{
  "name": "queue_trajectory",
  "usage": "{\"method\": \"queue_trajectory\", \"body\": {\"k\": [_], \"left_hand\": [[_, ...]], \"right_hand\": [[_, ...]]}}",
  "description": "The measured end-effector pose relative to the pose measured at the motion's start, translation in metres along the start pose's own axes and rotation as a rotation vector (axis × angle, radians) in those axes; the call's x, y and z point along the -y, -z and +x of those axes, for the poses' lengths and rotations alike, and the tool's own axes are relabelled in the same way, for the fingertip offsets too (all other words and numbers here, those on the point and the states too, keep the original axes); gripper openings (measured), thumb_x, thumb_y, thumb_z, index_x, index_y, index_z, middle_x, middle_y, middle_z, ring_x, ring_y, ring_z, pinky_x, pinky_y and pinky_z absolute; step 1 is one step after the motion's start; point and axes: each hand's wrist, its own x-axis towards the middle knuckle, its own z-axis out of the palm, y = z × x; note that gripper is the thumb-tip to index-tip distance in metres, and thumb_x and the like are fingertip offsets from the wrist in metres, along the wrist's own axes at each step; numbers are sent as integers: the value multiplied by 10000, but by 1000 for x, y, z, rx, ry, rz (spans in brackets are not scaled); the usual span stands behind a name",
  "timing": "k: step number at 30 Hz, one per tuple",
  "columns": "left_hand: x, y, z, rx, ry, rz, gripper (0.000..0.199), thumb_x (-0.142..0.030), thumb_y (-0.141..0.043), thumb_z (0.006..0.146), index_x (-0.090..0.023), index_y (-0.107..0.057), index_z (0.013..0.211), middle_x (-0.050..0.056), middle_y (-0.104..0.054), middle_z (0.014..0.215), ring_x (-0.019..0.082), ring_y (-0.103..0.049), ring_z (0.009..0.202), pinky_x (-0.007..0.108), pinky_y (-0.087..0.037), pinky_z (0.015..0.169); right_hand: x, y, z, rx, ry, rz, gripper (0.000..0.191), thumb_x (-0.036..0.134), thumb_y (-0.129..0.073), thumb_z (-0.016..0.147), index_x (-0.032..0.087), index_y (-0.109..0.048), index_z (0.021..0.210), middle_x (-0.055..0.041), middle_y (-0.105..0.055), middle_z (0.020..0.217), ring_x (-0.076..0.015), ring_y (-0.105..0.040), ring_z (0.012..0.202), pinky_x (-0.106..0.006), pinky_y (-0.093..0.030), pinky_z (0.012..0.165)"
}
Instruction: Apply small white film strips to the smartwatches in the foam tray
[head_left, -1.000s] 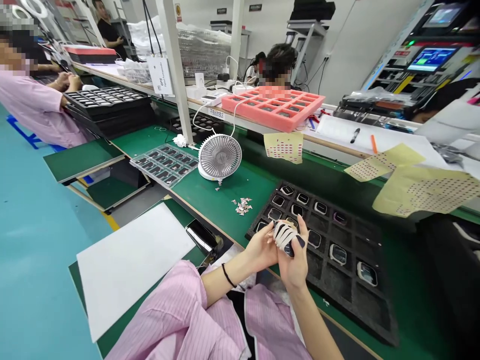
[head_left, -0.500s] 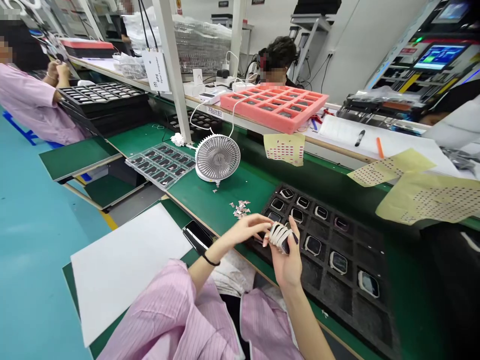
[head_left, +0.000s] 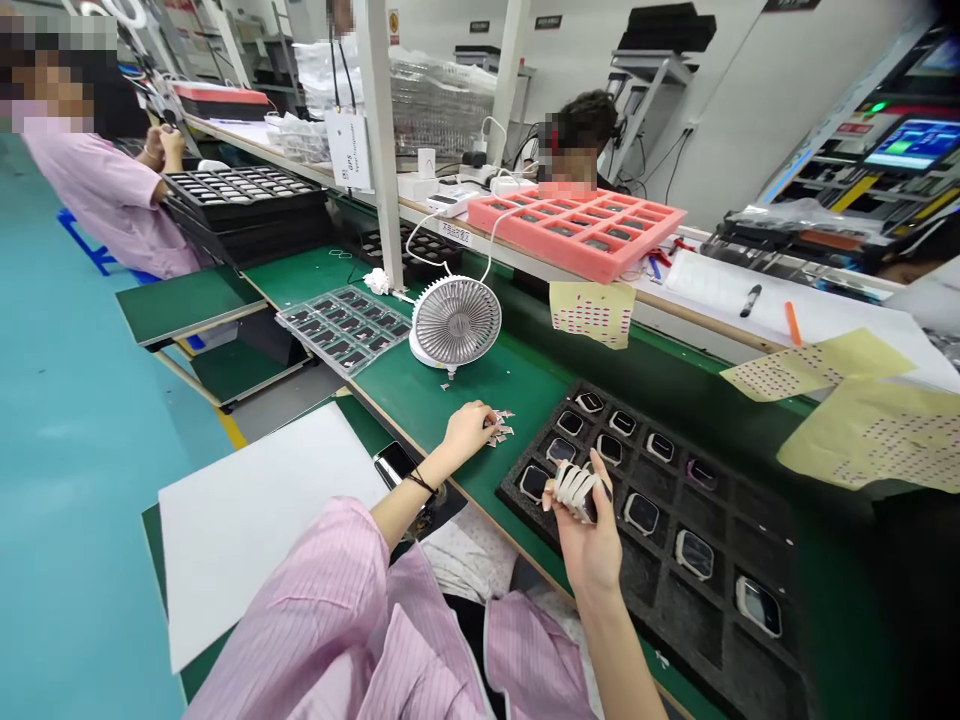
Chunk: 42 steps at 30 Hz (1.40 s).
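My right hand (head_left: 591, 535) is wrapped round a stack of several pale watch cases (head_left: 576, 490), above the left part of a black foam tray (head_left: 675, 590). Square watches with dark screens, such as one watch (head_left: 694, 554), lie in many of the tray's compartments. My left hand (head_left: 469, 430) rests at a small pile of paper-like scraps (head_left: 502, 428) on the green bench (head_left: 420, 400). Its fingers are bent together at the pile, and what they hold, if anything, is hidden.
A round fan (head_left: 457, 322) stands behind my left hand, beside a clear tray (head_left: 349, 328) of dark parts. A red foam tray (head_left: 585, 262) sits on the shelf. A phone (head_left: 394, 463) lies near my left forearm. Other people sit at left and beyond the shelf.
My left hand has left the stack of cases and moved left to the scraps. My right hand still holds the stack. The whole view has shifted slightly.
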Motion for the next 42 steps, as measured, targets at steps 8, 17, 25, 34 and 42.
{"method": "queue_trajectory", "body": {"k": [8, 17, 25, 34, 42], "left_hand": [[-22, 25, -15, -26, -191, -180, 83, -213, -650, 840, -177, -723, 852, 72, -727, 871, 194, -654, 808, 285, -494, 771], [-67, 60, -35, 183, -819, -407, 182, -346, -620, 886, -254, -777, 882, 70, -766, 891, 204, -660, 877, 374, -478, 919], [-74, 57, -30, 249, -862, -370, 229, -364, -576, 907, -271, -784, 884, 86, -759, 887, 211, -637, 844, 359, -495, 854], [-85, 71, -38, 493, -724, -338, 223, -318, -565, 895, -305, -788, 894, 103, -744, 986, 258, -623, 987, 374, -434, 966], [-80, 68, -36, 713, -588, -521, 224, -461, -670, 810, -272, -774, 751, 118, -688, 948, 259, -624, 946, 341, -456, 914]], "right_hand": [[10, -6, 10, -12, -202, 86, 491, 453, -624, 847, 280, -542, 1299, -31, -669, 962, -164, -577, 691, -336, -451, 614], [48, -19, 13, 200, -403, 139, 391, 420, -532, 870, 198, -612, 1182, -29, -652, 839, -170, -570, 644, -293, -416, 513], [52, -11, 11, 252, -419, 130, 376, 429, -542, 865, 186, -637, 1136, -34, -636, 823, -168, -559, 637, -288, -411, 499], [41, -7, 10, 295, -478, 70, 273, 418, -631, 803, 191, -682, 945, -33, -639, 758, -188, -565, 606, -291, -392, 469], [35, 1, 4, 379, -548, 54, 270, 435, -667, 790, 184, -676, 888, -34, -642, 722, -188, -592, 601, -261, -389, 424]]}}
